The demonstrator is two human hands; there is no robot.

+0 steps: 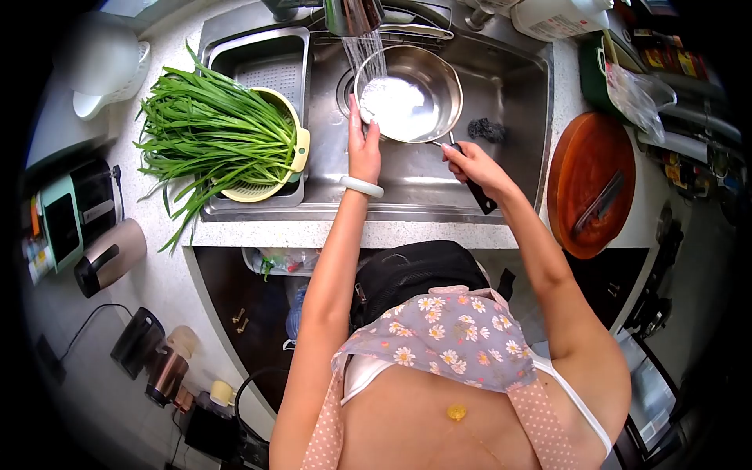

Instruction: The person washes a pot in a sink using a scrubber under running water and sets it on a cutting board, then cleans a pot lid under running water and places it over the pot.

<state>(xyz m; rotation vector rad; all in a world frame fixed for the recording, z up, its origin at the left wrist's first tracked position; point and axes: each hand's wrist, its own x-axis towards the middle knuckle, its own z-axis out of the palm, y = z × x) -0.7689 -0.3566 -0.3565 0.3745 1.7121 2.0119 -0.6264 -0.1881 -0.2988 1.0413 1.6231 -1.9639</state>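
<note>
A stainless steel saucepan (443, 88) is tilted over the sink, its bright inside facing me. My right hand (475, 168) is closed round its black handle (480, 196). At the pan's left edge is my left hand (364, 139), thumb near the rim and fingers along the outer side; some fingertips are hidden. Water (366, 56) streams from the faucet (352, 17) into the pan's left part and close by my left hand. A dark scouring pad (487, 129) lies in the sink to the right of the pan.
Left of the sink basin (509, 176), long green chives (211, 133) overflow a yellow colander (300, 150) in a steel tray (262, 66). A round wooden board (583, 160) with a knife (601, 202) lies on the right counter. A rack (419, 30) stands behind the pan.
</note>
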